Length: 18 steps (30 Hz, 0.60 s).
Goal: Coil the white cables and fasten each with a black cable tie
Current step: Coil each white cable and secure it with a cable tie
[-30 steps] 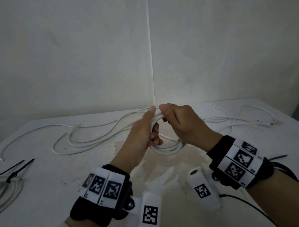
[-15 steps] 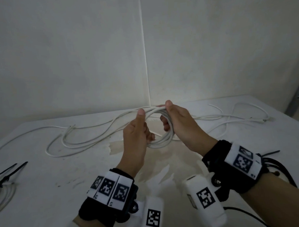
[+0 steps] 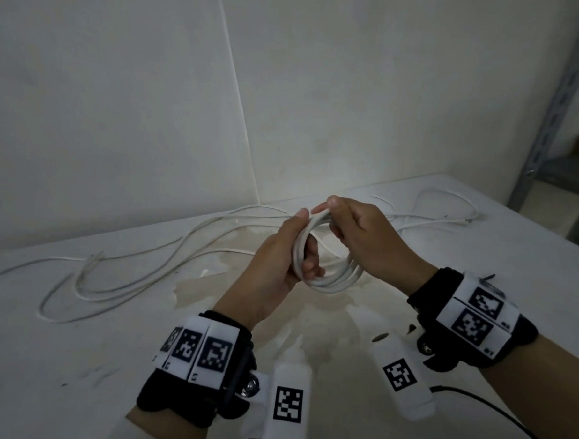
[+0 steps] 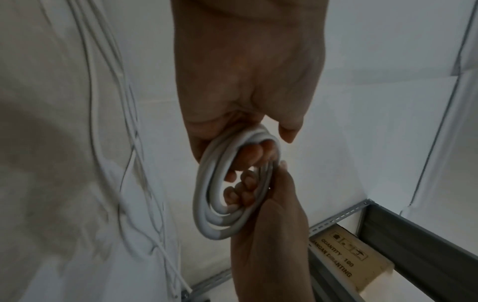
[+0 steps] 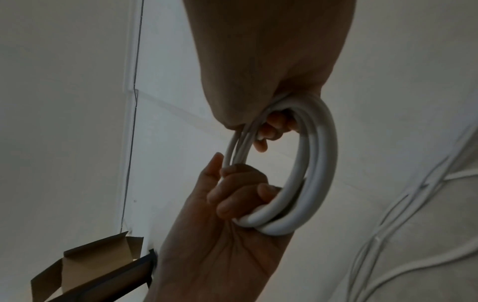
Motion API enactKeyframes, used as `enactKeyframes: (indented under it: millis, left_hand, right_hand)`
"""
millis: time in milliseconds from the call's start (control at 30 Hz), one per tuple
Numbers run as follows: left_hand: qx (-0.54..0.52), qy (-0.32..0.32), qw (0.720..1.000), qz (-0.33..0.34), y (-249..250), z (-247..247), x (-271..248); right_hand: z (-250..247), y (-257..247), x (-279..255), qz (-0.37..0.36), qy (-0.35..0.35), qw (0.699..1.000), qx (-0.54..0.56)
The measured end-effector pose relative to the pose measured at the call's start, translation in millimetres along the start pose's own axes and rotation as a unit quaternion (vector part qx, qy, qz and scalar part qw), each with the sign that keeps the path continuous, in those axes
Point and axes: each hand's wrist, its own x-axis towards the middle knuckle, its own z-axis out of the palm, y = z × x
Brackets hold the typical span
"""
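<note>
Head view: both hands raised above the counter point(image 3: 88, 361), sharing one coil point(image 3: 330, 277) of white cable, several turns, held clear of the surface. Left hand point(image 3: 273, 269) grips the coil's left side, thumb laid along the top, fingers curled through the loop. Right hand point(image 3: 365, 236) grips the top right, thumb and fingers closed round the bundled turns.

Left wrist view: coil point(image 4: 207, 204) seen edge-on as a narrow oval; left-hand fingertips point(image 4: 248, 155) poke through it, the other hand's fingers just below.

Right wrist view: coil point(image 5: 313, 163) hangs from the right hand point(image 5: 258, 71); left hand point(image 5: 220, 235) clasps its lower edge, fingers point(image 5: 232, 204) hooked inside.

Loose cables point(image 3: 124, 276) lie sprawled on the counter beyond and left of the hands, more point(image 3: 447, 209) at far right. Grey metal rack point(image 3: 559, 124) stands off the counter's right end; cardboard box point(image 4: 344, 263) on its shelf.
</note>
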Motion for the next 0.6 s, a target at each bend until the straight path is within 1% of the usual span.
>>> enactKeyframes:
  millis: [67, 133, 267, 367, 500, 567, 600]
  left_hand:
    - [-0.021, -0.008, 1.000, -0.011, -4, 11, 3]
    - [-0.037, 0.006, 0.999, -0.008, -8, 24, 7]
    - [-0.006, 0.047, 0.999, 0.000, -15, 48, 14]
    - [-0.002, 0.049, 0.999, -0.004, -21, 59, 19]
    - [-0.017, 0.053, 0.998, -0.011, -26, 67, 28]
    - [-0.023, 0.050, 0.998, -0.019, -29, 71, 32]
    - [-0.029, 0.047, 0.998, -0.026, -31, 73, 34]
  right_hand:
    - [-12, 4, -5, 0.000, -0.008, 1.000, -0.010]
    - [-22, 8, -10, 0.011, -0.018, 1.000, -0.014]
    - [-45, 13, -20, 0.064, -0.047, 0.997, 0.010]
    - [-73, 21, -30, 0.105, -0.072, 0.992, 0.013]
    - [-119, 44, -44, 0.178, -0.049, 0.981, -0.067]
    - [-138, 60, -52, 0.215, -0.059, 0.964, -0.144]
    - [-145, 68, -57, 0.234, -0.077, 0.951, -0.188]
